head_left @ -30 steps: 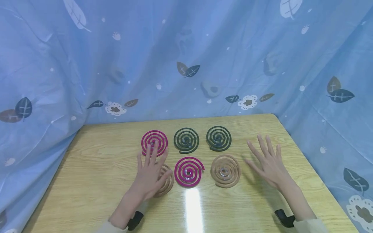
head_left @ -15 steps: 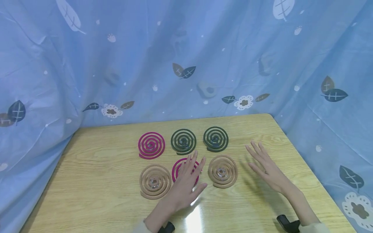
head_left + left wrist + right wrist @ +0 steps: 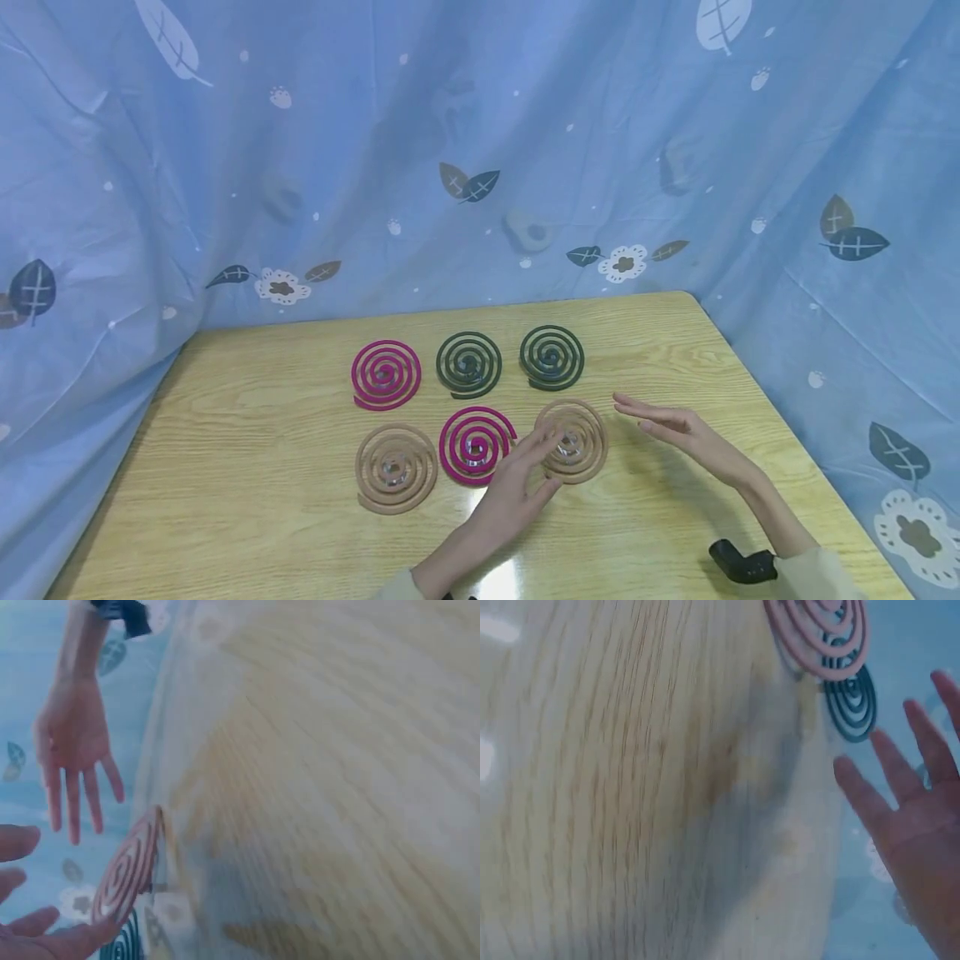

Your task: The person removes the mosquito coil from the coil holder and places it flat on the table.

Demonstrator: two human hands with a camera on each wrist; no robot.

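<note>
My left hand (image 3: 508, 496) is held with fingers extended, overlapping the near edge of the right tan coil (image 3: 583, 467) in the head view; whether it touches cannot be told. To the right of that coil, my right hand (image 3: 693, 437) hovers above the table, fingers straight and palm turned inward, holding nothing. A magenta coil (image 3: 467, 477) lies left of the left hand, and another tan coil (image 3: 375, 493) farther left. In the left wrist view the right hand (image 3: 75, 731) faces the left fingers across a tan coil (image 3: 120, 881).
Behind the near row lie a magenta coil (image 3: 414, 371) and two dark green coils (image 3: 491, 367), (image 3: 576, 360). The wooden table (image 3: 247, 417) is backed by a blue patterned cloth (image 3: 360, 150). A black wrist device (image 3: 742, 567) sits by the right forearm.
My left hand has moved right, from over the left tan coil past the near magenta coil to the right tan coil. My right hand has turned its palm inward and its fingers now point left.
</note>
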